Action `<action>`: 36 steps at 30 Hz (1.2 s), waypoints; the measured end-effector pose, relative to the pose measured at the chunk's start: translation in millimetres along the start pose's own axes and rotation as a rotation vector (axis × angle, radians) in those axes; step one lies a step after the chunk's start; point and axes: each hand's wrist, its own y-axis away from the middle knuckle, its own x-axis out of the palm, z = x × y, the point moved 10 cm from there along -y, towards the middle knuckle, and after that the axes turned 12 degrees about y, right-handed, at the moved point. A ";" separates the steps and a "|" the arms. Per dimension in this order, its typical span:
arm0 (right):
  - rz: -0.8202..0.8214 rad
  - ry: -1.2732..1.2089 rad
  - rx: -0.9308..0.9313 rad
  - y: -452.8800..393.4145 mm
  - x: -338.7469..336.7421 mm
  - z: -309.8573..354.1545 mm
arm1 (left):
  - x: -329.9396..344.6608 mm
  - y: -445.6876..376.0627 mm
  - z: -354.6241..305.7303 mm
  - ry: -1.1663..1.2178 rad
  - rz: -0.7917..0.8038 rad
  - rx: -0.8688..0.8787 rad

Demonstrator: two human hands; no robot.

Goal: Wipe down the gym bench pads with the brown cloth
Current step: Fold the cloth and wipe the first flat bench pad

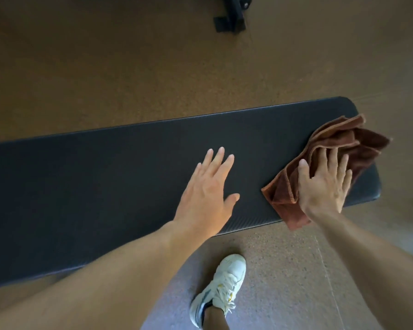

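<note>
The right hand [323, 184] presses the cloth [329, 148] flat-fingered at the bench [105, 177] end, left hand [206, 194] open beside it, so most of the pad looks left to wipe

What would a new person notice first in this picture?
First, the long black bench pad lying across the middle of the view. Both hands are spread flat on it: the right hand presses a crumpled brown cloth near the pad's right end, and the left hand rests bare beside it. Below stands a white sneaker.
</note>
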 end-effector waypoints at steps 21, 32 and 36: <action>-0.004 0.147 -1.258 296.8 34.6 453.5 | -226.4 192.0 204.5 -0.053 -0.183 -0.244; -0.037 0.152 -0.786 100.9 8.1 232.5 | -115.1 75.0 110.7 -0.223 0.146 -0.310; -0.009 0.098 -0.547 63.6 4.8 120.0 | -65.0 77.0 111.5 -0.400 0.378 -0.400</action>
